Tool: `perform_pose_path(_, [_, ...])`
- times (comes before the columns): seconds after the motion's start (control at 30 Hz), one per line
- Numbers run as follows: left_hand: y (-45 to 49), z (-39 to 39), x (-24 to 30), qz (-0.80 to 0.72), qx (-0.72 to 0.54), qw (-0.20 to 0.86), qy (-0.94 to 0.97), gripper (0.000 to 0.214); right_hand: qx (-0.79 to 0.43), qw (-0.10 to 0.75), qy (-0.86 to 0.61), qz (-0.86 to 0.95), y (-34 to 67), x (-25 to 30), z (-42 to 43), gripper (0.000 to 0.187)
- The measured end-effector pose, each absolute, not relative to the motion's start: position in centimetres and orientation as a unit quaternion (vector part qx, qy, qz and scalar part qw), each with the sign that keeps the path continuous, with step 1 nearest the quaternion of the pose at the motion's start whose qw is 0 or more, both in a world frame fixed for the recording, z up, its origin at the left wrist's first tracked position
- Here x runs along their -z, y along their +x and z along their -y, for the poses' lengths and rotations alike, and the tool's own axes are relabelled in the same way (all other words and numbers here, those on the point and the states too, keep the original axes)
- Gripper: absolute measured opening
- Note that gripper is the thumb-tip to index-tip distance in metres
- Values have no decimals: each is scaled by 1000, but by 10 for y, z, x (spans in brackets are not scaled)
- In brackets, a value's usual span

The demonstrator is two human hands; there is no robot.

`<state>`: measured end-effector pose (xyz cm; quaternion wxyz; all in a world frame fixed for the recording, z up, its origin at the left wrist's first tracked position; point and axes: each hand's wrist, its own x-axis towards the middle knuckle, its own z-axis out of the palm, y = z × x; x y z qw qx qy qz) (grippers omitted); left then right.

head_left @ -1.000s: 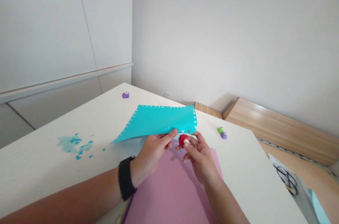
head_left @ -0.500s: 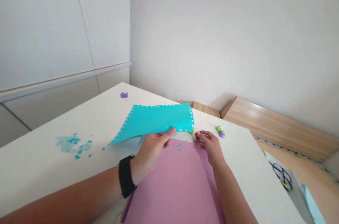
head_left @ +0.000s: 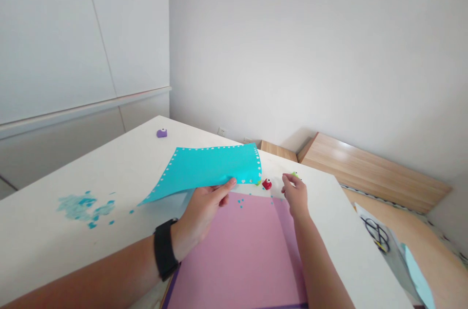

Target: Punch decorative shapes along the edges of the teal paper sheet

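While the left hand point(head_left: 203, 211) pinches the blue sheet point(head_left: 210, 167), the right hand point(head_left: 297, 196) — loosely curled, nothing visible in it — hangs right of the sheet, past the red punch point(head_left: 267, 184). Cutouts point(head_left: 243, 181) line its left, far and right edges; most of its near edge looks undone.

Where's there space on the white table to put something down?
The table looks free right of the right arm, and between the purple punch and the blue scraps. It's crowded around the red punch, between the blue paper and the right hand.
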<state>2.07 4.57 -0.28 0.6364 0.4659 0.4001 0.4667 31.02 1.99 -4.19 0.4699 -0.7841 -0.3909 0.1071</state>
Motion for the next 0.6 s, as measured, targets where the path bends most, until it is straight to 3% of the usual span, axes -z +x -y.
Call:
perform_pose_path(0.2, [22,-44,3,-408,-452,635,476,49,63,405,-832,373,372,38,5,58])
perform_pose_path(0.4, [24,-43,4,-413,-455,637,465,47,68,357,-844,395,375,55,-8,46])
perform_pose_path(0.5, [23,-43,3,-418,-447,628,481,49,56,365,-843,392,371,50,-7,36])
perform_pose_path(0.6, [22,-44,4,-415,-444,628,485,50,37,397,-831,388,361,35,-2,39])
